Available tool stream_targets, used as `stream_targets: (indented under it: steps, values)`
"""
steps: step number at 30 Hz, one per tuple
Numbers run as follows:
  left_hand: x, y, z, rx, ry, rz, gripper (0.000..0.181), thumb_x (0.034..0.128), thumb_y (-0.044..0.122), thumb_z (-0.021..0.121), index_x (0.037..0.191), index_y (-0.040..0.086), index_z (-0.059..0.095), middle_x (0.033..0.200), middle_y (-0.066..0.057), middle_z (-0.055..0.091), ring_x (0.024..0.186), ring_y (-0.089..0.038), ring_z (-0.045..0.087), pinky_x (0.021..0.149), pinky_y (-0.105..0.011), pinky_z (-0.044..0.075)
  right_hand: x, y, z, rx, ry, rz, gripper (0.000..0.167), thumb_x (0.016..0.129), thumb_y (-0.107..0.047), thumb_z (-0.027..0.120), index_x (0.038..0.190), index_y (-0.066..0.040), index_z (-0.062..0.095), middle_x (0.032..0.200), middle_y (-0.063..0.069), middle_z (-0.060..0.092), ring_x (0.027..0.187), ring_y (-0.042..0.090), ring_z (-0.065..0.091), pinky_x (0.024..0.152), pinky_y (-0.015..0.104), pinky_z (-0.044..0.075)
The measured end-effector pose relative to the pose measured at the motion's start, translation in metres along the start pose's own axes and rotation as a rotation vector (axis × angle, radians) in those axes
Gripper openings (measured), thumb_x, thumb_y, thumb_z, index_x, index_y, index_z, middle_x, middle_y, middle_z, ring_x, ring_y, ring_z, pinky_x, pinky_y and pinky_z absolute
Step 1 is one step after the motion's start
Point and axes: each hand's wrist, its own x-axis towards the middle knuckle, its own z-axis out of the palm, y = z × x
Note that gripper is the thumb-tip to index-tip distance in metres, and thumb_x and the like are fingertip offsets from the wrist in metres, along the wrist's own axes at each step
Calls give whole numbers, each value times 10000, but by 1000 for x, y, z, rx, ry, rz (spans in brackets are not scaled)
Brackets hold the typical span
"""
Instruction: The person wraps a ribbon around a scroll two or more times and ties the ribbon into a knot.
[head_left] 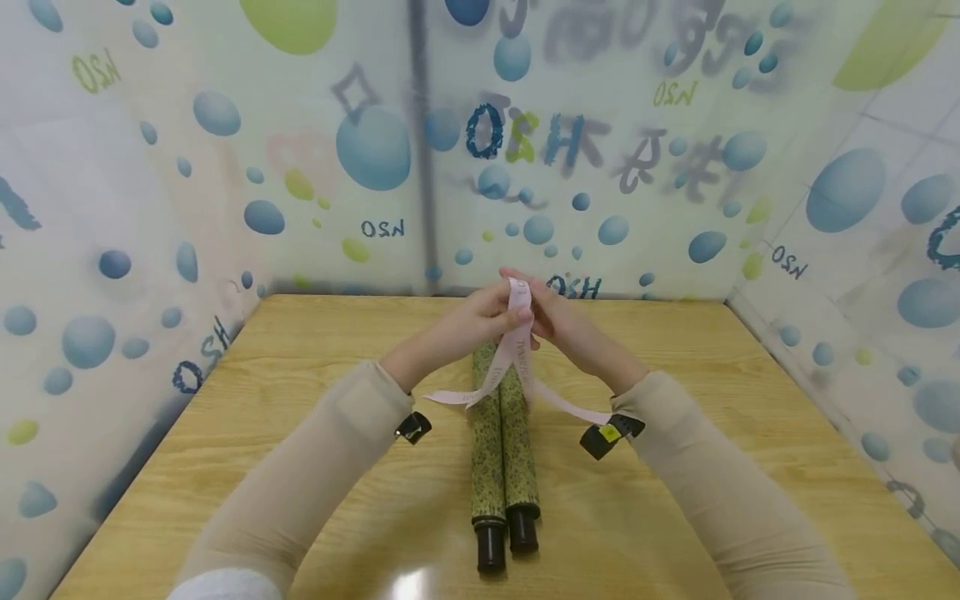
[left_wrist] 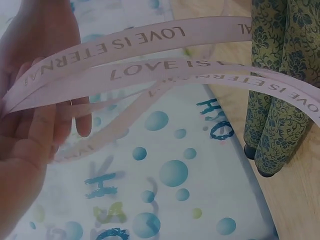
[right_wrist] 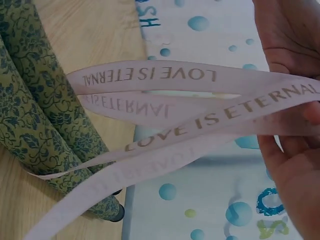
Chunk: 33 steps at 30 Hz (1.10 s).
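Two rolled scrolls (head_left: pixel 489 458) in green patterned cloth, with black end knobs, lie side by side on the wooden table. A pale pink ribbon (head_left: pixel 517 342) printed "LOVE IS ETERNAL" rises from them in loops, and its two tails spread left and right. Above the far part of the scrolls, my left hand (head_left: pixel 486 315) pinches the ribbon with the thumb on top. My right hand (head_left: pixel 570 325) meets it from the other side, holding the ribbon (right_wrist: pixel 150 75) between thumb and fingers. The scrolls' far ends are hidden behind the hands in the head view.
Wood-grain table (head_left: pixel 337 333) extends on both sides of the scrolls. Its back edge meets a white curtain (head_left: pixel 300 150) with blue and green dots, which also stands at left and right. Black straps with small devices (head_left: pixel 611 433) hang at both wrists.
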Motion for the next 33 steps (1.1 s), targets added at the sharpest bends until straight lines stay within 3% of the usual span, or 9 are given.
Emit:
stream_targets:
  steps: [2,5,8,11,15,19,23,28,33]
  values:
    - [-1,-1,0,-16,14,-23,329,1002,147,427,1297,7,382,1057,-214,576,907,-318,639,778,-390,534,1,4,0,22,-19,0,677,974,-562,197,1501,-137,181,1479,82,270,1325,176,315,1090,377,264]
    - [-2,-3,0,51,82,-37,300,995,190,452,1251,37,426,1008,-183,615,866,-268,652,739,-371,541,0,9,-1,-12,3,-13,733,945,-616,196,1493,-129,192,1295,136,432,1146,205,451,1004,382,352]
    - [-3,-6,0,235,215,-31,229,981,246,482,1138,79,492,880,-114,648,739,-208,639,615,-320,526,-3,9,-1,-36,70,-15,656,966,-557,282,1464,-133,240,947,117,472,810,179,438,778,324,387]
    - [-4,-12,1,393,361,-7,189,962,285,511,1019,105,519,744,-60,621,605,-157,573,509,-268,457,-5,5,1,-64,164,21,542,966,-401,470,1388,-88,336,880,90,479,748,164,448,715,281,399]
    - [-7,-19,3,479,496,72,177,945,273,546,922,100,516,704,-36,622,525,-124,500,460,-239,399,-6,-2,7,-284,266,116,410,894,-357,624,1200,-103,526,1008,75,581,837,180,549,716,329,476]
    - [-6,-23,7,532,584,150,178,931,250,572,904,81,526,759,-40,655,545,-109,521,471,-240,429,-6,-4,15,-539,316,78,342,873,-385,645,1092,-123,639,995,56,630,752,187,534,621,343,459]
    - [-6,-27,9,402,555,120,222,934,299,557,1001,91,522,764,-57,637,560,-137,557,500,-265,473,-5,-5,19,-648,397,-47,238,915,-274,612,1026,-67,651,995,85,637,770,205,556,626,342,459]
    - [-12,-36,7,134,395,-17,284,927,225,594,1054,97,375,728,-88,633,576,-184,534,501,-295,420,-8,-5,19,-671,459,-23,212,941,-240,574,1042,-55,602,817,112,620,571,185,494,525,314,415]
    - [-20,-45,3,322,303,54,71,950,78,513,990,67,455,820,-64,608,737,-176,518,631,-315,419,-9,-1,18,-720,477,-18,325,950,-233,558,1214,-43,559,630,108,543,419,122,292,439,282,306]
